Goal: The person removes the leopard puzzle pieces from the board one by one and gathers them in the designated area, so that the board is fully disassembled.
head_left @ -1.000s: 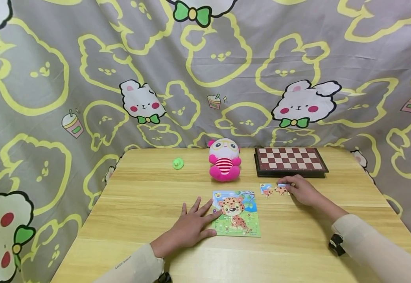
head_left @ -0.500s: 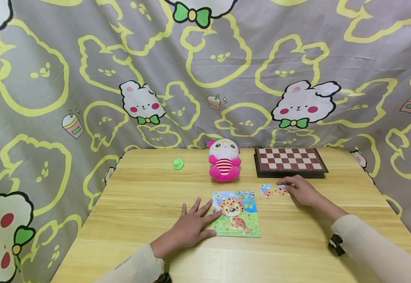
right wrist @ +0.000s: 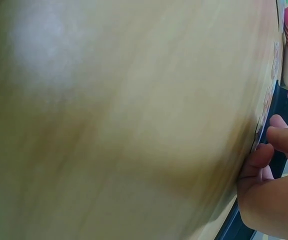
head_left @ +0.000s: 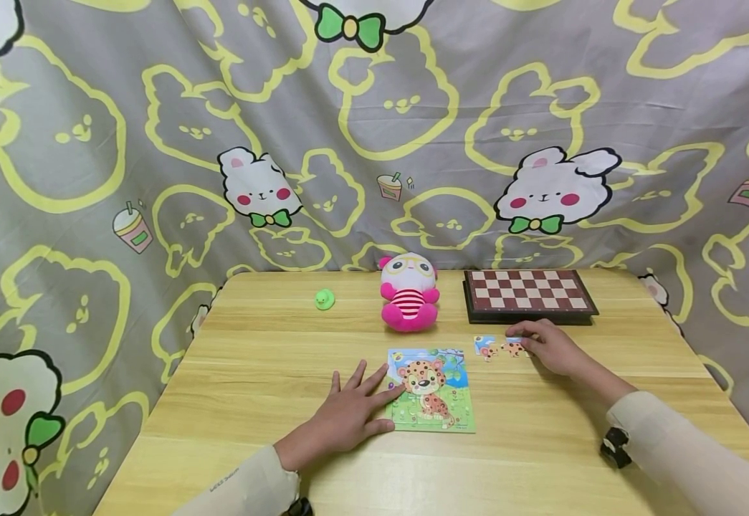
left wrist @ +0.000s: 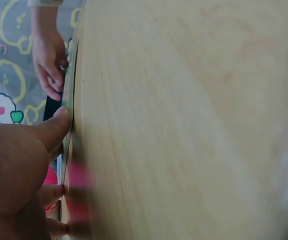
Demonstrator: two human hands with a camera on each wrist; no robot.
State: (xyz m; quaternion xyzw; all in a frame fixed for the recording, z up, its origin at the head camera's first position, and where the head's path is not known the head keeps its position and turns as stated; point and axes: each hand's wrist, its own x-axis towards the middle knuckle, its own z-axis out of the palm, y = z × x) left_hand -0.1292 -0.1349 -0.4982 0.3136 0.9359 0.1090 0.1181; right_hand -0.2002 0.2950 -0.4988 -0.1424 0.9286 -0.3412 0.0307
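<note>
My left hand (head_left: 348, 412) lies with fingers spread at the left side of a square jigsaw puzzle (head_left: 431, 390) with a cartoon leopard on a green and blue scene. Its fingertips overlap the puzzle's edge; in the left wrist view the thumb (left wrist: 56, 127) presses at the rim. To the right, a small loose puzzle piece (head_left: 514, 347) with spots and blue sky lies on the table, and my right hand (head_left: 548, 347) pinches its right part between thumb and forefinger, partly hiding it. Another loose piece (head_left: 486, 347), showing an ear and sky, lies just left of it.
Behind the right hand stands a folded chessboard box (head_left: 529, 295). A pink and white plush panda (head_left: 409, 294) sits behind the puzzle, and a small green duck toy (head_left: 325, 299) is farther left. A patterned curtain (head_left: 406, 143) hangs along the wooden table's (head_left: 251, 373) back edge.
</note>
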